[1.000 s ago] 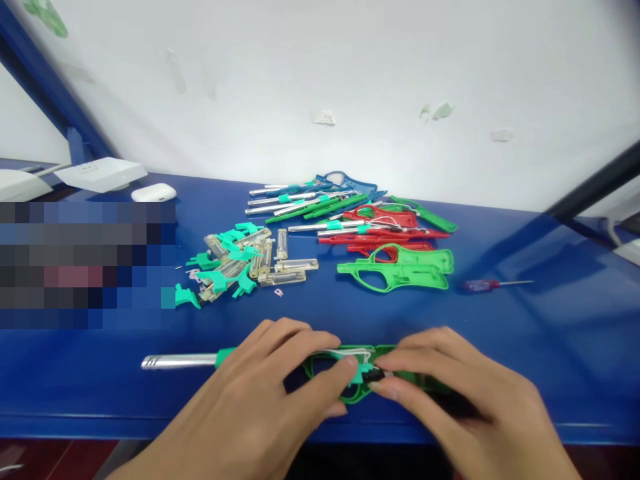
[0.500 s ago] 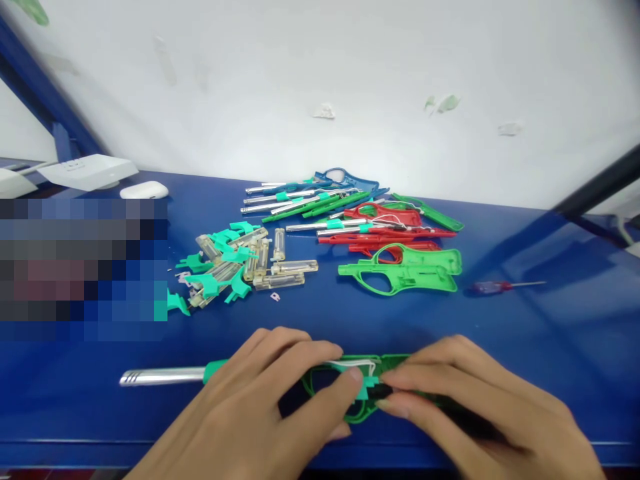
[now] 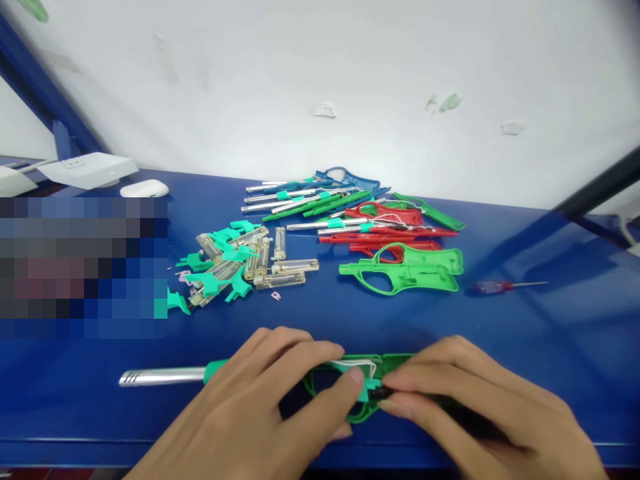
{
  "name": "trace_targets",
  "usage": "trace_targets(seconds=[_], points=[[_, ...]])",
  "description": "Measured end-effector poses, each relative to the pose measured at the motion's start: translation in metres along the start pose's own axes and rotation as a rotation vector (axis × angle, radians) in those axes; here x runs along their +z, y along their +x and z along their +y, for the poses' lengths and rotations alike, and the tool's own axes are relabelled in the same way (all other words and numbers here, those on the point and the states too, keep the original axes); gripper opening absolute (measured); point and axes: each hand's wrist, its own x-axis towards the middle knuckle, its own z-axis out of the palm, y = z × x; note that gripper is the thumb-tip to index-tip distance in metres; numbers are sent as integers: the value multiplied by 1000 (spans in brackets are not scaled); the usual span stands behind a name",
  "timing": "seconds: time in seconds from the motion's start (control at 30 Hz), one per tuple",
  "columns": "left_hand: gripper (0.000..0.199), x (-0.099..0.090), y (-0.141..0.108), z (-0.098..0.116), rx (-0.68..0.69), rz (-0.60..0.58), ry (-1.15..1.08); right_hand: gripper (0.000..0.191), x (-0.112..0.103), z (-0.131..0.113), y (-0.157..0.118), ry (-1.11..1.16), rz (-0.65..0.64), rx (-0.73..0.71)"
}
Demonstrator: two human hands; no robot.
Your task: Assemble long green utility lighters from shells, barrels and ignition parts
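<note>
My left hand [image 3: 250,407] is closed over an open green gas lighter housing [image 3: 360,417] near the table's front edge. A silver metal tube [image 3: 163,378] with a teal collar [image 3: 214,371] juts out to its left. The left thumb rests against a teal trigger [image 3: 369,387] in the housing. A white wire [image 3: 367,365] loops above the trigger. Right of the trigger, my right hand [image 3: 480,400] pinches a small black part [image 3: 379,393] between thumb and index finger. Most of that part and the housing's right end are hidden by the fingers.
Behind my hands lie clear fuel tanks [image 3: 290,279] among teal triggers [image 3: 239,287], and light green housing halves [image 3: 430,277]. Red housings [image 3: 385,237] and blue ones [image 3: 360,180] are piled farther back. A screwdriver [image 3: 493,287] lies right, a white case [image 3: 144,189] left.
Both hands stay almost in place on the lighter. The right fingertips shift very slightly, and a bit more of the black part shows beside the trigger.
</note>
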Motion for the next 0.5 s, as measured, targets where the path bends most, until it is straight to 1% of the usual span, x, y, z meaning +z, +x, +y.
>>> trace_targets(seconds=[0.13, 0.27, 0.4, 0.5], points=[[44, 0, -3, -1, -23, -38, -31, 7, -1, -1, 0, 0, -13, 10], [47, -1, -2, -1, -15, -48, -32, 7, -2, -2, -1, 3, -10, 25], [54, 0, -3, 0, -26, -74, -29, 4, 1, -3, -1, -15, 7, 44], [55, 2, -4, 1, -41, -77, -1, 6, 2, -2, -1, -38, 16, 33]])
